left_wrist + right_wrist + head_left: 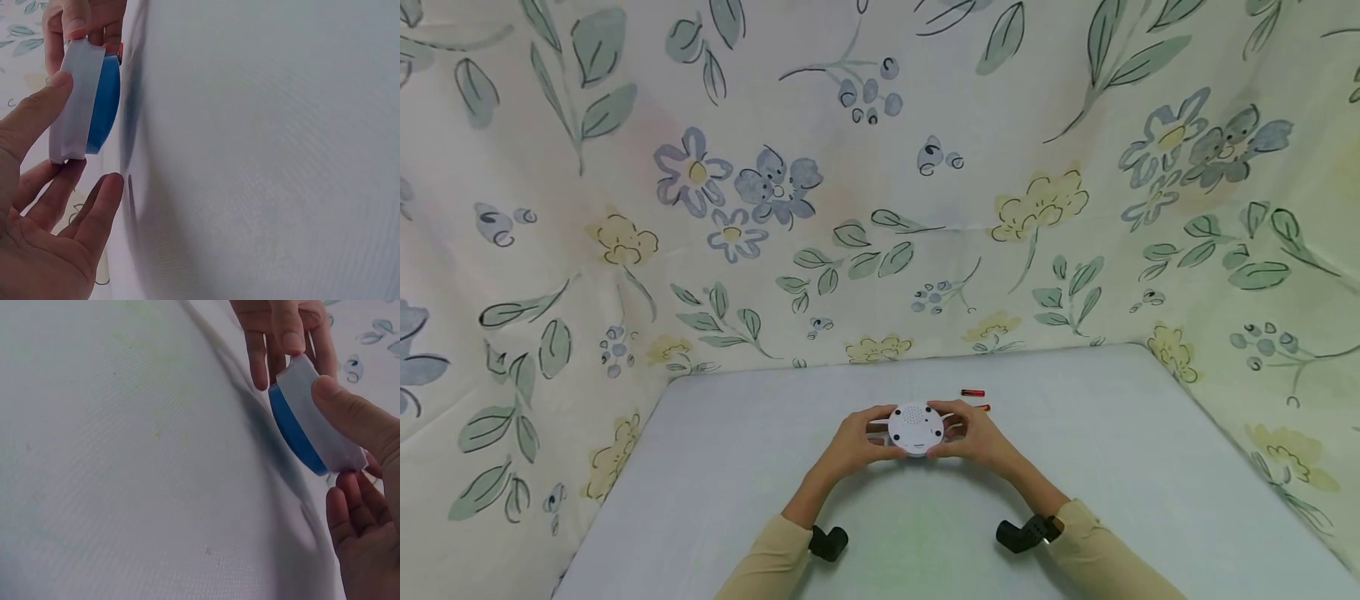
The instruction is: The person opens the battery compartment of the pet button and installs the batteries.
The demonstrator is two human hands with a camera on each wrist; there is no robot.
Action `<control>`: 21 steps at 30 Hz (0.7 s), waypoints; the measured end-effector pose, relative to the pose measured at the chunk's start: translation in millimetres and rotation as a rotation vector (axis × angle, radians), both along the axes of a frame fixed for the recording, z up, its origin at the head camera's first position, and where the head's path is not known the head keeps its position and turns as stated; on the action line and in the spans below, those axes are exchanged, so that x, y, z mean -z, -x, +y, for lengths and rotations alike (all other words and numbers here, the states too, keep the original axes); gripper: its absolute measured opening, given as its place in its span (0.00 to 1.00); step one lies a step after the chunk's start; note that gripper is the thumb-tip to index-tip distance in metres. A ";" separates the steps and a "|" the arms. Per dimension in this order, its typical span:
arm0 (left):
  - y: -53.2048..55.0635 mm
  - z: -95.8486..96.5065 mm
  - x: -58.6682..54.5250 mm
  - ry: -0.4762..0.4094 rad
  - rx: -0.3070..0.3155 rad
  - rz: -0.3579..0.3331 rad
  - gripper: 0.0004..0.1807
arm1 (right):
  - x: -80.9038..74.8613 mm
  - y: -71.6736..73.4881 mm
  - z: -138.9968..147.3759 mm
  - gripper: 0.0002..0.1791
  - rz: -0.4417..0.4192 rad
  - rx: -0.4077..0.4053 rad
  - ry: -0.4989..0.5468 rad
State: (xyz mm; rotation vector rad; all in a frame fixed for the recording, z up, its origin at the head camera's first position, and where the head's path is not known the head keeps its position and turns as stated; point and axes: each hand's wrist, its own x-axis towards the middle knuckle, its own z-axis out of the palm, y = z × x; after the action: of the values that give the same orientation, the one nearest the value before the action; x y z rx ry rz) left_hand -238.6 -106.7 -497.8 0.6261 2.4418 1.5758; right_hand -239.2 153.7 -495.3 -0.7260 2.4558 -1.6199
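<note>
A floral-print cloth (842, 283) hangs behind and beside a white-covered table (715, 467), over which a person in beige sleeves (775, 554) reaches with both arms. The left hand (856, 438) and right hand (979, 435) grasp opposite sides of a round white device (915, 433), thumbs and fingertips pinching its rim. The device is held just above the tabletop, its perforated grille and dark round feet facing the person, its blue dome (105, 105) toward the table. Black wrist cameras (1019, 536) sit on both wrists. Near the right hand lie two small red cylinders (972, 392), one partly hidden.
</note>
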 end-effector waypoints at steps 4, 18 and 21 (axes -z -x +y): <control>0.6 0.2 0.7 0.029 -0.003 0.006 0.39 | -12.4 -4.7 -2.1 0.40 -0.021 -0.034 -0.004; 1.0 1.2 4.5 0.065 0.000 0.026 0.40 | 17.1 14.9 5.3 0.39 0.035 -0.048 -0.046; 0.1 1.9 4.1 0.061 -0.005 0.025 0.40 | 14.5 16.9 5.2 0.38 0.095 -0.049 -0.074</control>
State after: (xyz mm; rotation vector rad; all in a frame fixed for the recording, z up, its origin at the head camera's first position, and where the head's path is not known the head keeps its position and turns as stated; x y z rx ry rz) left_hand -238.8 -104.8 -501.9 0.6335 2.5007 1.4982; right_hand -256.1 158.8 -509.8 -0.8646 2.5263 -1.5019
